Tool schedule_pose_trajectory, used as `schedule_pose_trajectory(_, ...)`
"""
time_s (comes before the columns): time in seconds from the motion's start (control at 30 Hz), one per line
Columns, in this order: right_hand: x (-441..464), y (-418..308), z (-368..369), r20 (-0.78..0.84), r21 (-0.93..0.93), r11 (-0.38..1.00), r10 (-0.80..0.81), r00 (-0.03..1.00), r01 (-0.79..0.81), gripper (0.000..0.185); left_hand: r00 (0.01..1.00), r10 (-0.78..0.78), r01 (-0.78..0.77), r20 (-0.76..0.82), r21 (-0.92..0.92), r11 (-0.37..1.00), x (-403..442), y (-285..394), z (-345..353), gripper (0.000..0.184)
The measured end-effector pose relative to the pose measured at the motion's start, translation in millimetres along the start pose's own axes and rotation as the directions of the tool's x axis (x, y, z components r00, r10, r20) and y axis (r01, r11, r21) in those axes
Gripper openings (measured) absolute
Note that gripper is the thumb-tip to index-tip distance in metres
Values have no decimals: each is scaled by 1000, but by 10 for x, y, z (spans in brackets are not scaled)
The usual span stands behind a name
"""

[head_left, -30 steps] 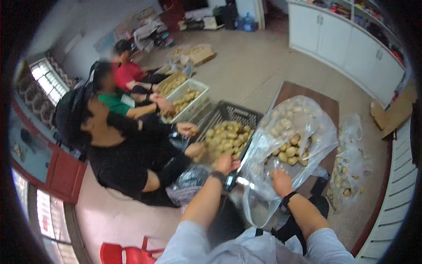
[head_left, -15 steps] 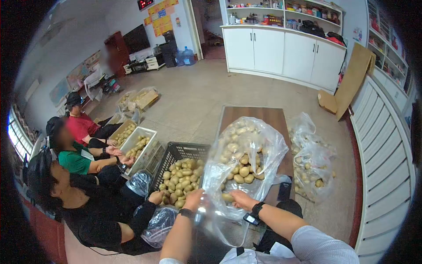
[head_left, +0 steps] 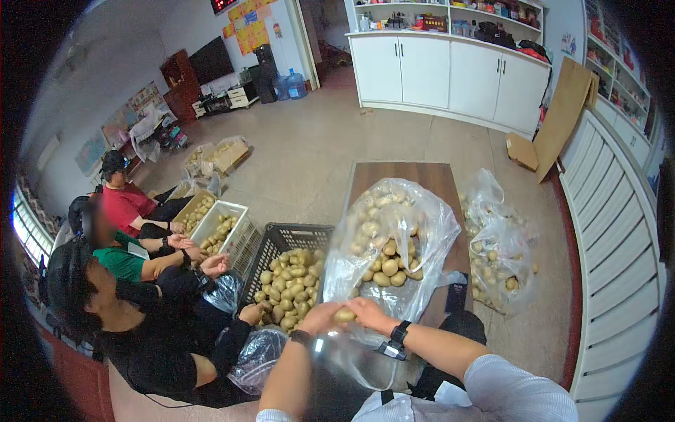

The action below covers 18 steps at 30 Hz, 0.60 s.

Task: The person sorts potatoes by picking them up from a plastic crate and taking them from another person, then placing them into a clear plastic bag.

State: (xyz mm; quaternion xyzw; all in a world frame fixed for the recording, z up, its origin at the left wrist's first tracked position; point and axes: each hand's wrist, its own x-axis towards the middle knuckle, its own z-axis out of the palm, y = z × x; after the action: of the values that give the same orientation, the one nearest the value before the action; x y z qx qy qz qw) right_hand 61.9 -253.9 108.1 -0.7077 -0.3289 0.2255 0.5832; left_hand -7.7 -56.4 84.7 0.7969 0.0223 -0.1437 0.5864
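A potato [head_left: 344,315] is between my two hands at the near edge of the clear plastic bag [head_left: 429,281]. Fingers of my right hand [head_left: 370,314] are closed on it from the right. My left hand [head_left: 320,318] is against its left side, its fingers partly blurred. More potatoes [head_left: 389,270] lie in the open bag, which rests on a brown board [head_left: 450,176]. Left of the bag stands a black crate [head_left: 302,231] with many potatoes [head_left: 290,281]. A co-worker's hand [head_left: 251,314] is at the crate's near left edge.
Three co-workers sit along the left, the nearest in black [head_left: 151,352]. Beyond the black crate is a white crate [head_left: 241,214] of potatoes. Another bag of potatoes [head_left: 503,267] lies on the floor at right, beside a white railing [head_left: 605,232]. A dark phone-like object [head_left: 456,297] lies on the board.
The view has swung right and up since the first frame. My right hand has brought the potato left to my left hand. The nearest co-worker's hand stays at the crate.
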Motion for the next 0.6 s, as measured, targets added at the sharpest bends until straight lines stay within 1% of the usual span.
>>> schedule_pose_trajectory(0.03, -7, -43, -33, 9, 117, 977, 177, 984, -176, 38, 994, -107, 109, 18, -221, 969, -23, 99, 13, 50)
schedule_pose_trajectory(0.07, -44, -87, -39, 38, 230, 910, 346, 937, -345, 35, 967, -253, 232, 10, -435, 870, -55, 200, -6, 42)
schedule_pose_trajectory(0.1, -72, -81, -40, 39, 232, 908, 349, 936, -348, 35, 921, -387, 321, 31, -623, 714, -77, 321, -22, 36)
schedule_pose_trajectory(0.13, -96, -78, -59, 34, 243, 906, 350, 936, -348, 34, 941, -335, 236, -51, -610, 756, -43, 174, -52, 30)
schedule_pose_trajectory(0.17, -130, -73, -79, 31, 254, 902, 352, 935, -348, 33, 939, -339, 239, -51, -612, 754, -62, 155, -75, 30)
schedule_pose_trajectory(0.2, -154, 18, -84, 33, 254, 901, 355, 934, -352, 33, 939, -336, 186, -68, -723, 666, -81, 194, -97, 30)
schedule_pose_trajectory(0.23, -183, 170, -72, 15, 152, 947, 284, 959, -283, 32, 938, -337, 128, -86, -816, 563, -106, 195, -110, 30)
schedule_pose_trajectory(0.27, -222, 319, -66, 4, 47, 977, 206, 979, -206, 31, 937, -339, 130, -84, -816, 563, -136, 197, -117, 30)
schedule_pose_trajectory(0.3, -277, 362, -89, 4, 49, 977, 207, 978, -207, 31, 920, -260, 49, -293, -573, 818, -156, 151, -127, 31)
schedule_pose_trajectory(0.33, -329, 405, -116, 25, 41, 984, 171, 985, -172, 31, 883, -114, -4, -456, -248, 969, -193, 125, -135, 33)
schedule_pose_trajectory(0.37, -364, 443, -134, 45, 35, 990, 133, 990, -135, 31, 861, 41, 11, -507, 101, 995, -202, 1, -207, 38)
schedule_pose_trajectory(0.4, -411, 397, -148, 44, 36, 990, 132, 990, -133, 31, 815, 195, 73, -545, 432, 899, -204, -160, -282, 43)
schedule_pose_trajectory(0.43, -488, 309, -160, -2, -44, 980, 193, 981, -192, 31, 815, 199, 71, -544, 435, 897, -261, -45, -308, 43)
schedule_pose_trajectory(0.47, -534, 222, -170, -53, -120, 960, 248, 967, -253, 31, 818, 129, 259, -560, 559, 788, -340, 66, -328, 45)
schedule_pose_trajectory(0.5, -543, 190, -169, -61, -120, 961, 244, 968, -250, 31, 808, 66, 423, -586, 654, 628, -390, 190, -346, 46)
schedule_pose_trajectory(0.53, -577, 165, -153, -99, -104, 959, 252, 963, -262, 32, 794, 44, 442, -606, 626, 642, -426, 214, -359, 43)
schedule_pose_trajectory(0.57, -595, 153, -154, -143, -87, 958, 259, 955, -273, 32, 725, 148, 342, -673, 537, 771, -298, -450, -470, 38)
schedule_pose_trajectory(0.6, -596, 163, -169, -165, -84, 959, 256, 953, -272, 32, 667, 159, 185, -728, 369, 911, -264, -593, -480, 37)
